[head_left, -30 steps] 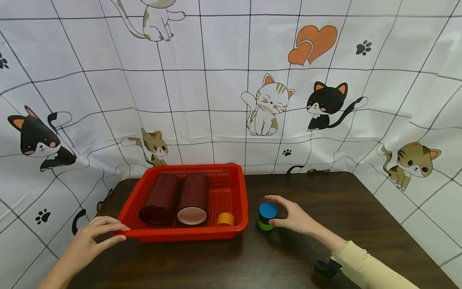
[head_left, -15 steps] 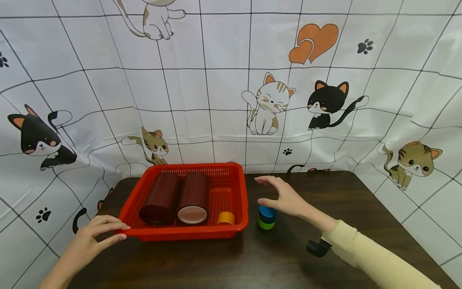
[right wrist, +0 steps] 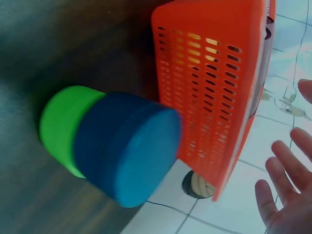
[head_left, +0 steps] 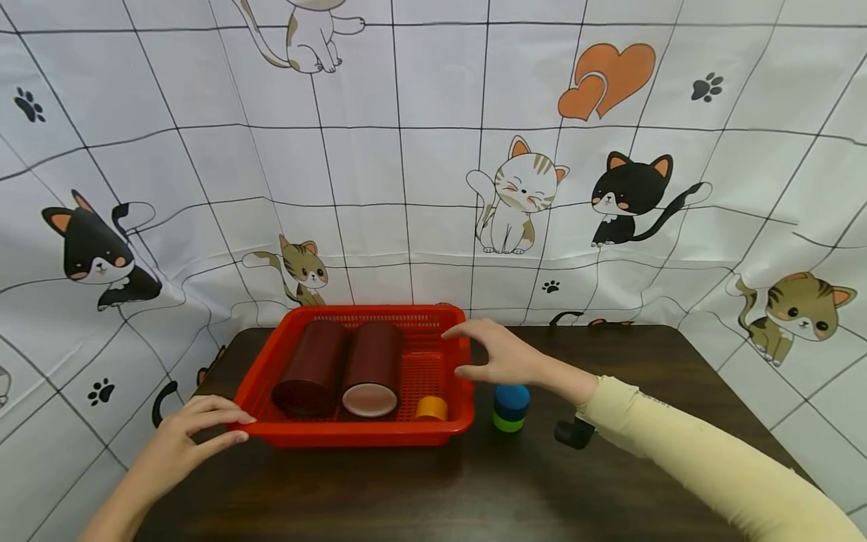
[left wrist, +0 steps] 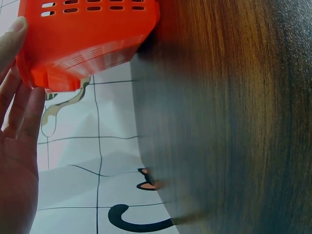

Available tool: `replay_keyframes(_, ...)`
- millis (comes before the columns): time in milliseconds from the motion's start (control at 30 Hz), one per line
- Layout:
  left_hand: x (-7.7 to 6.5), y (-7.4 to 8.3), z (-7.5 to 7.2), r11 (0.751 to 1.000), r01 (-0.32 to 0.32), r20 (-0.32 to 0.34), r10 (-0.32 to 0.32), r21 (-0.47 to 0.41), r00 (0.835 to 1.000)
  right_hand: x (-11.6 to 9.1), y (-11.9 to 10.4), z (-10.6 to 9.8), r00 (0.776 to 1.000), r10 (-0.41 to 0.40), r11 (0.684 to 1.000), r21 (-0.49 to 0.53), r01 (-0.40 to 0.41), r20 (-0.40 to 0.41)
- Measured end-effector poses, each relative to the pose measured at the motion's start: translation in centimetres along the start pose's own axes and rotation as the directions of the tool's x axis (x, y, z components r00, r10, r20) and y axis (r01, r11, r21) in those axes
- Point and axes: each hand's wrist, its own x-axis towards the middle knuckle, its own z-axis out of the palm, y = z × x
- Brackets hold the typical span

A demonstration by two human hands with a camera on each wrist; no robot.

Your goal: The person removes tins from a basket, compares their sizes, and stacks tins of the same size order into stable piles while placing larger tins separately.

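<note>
A red plastic basket (head_left: 359,435) stands on the dark table. My left hand (head_left: 193,433) grips its near left corner, and in the left wrist view the thumb (left wrist: 18,25) and fingers lie on different sides of that corner. My right hand (head_left: 504,357) is spread over the basket's right rim and holds nothing. Below the right forearm, a round blue block (head_left: 512,397) sits on a round green one (head_left: 508,424), just right of the basket. In the right wrist view this stack is large, partly blurred and apart from the fingers (right wrist: 280,178).
Inside the basket lie two maroon cylinders (head_left: 372,361) side by side and a small round yellow block (head_left: 431,409) at the near right. A white cat-print sheet (head_left: 433,173) hangs behind the table (head_left: 406,489) and along its sides.
My right hand has left the blue and green stack, rising and moving left to the basket's right rim. My left hand stays on the corner. The head view has shifted slightly.
</note>
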Motion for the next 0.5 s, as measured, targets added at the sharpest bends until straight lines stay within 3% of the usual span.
replay_keyframes(133, 0.1, -0.2, 0.4, 1.0, 0.002, 0.001, -0.002, -0.009, 1.0, 1.1, -0.7, -0.1, 0.997, 0.007, 1.0, -0.023, -0.005, 0.073)
replay_keyframes(500, 0.0, -0.4, 0.3, 1.0, -0.025, -0.021, 0.024, -0.003, 0.999, 4.3, -2.2, -0.3, 0.971, -0.063, 0.992, -0.091, 0.085, 0.23)
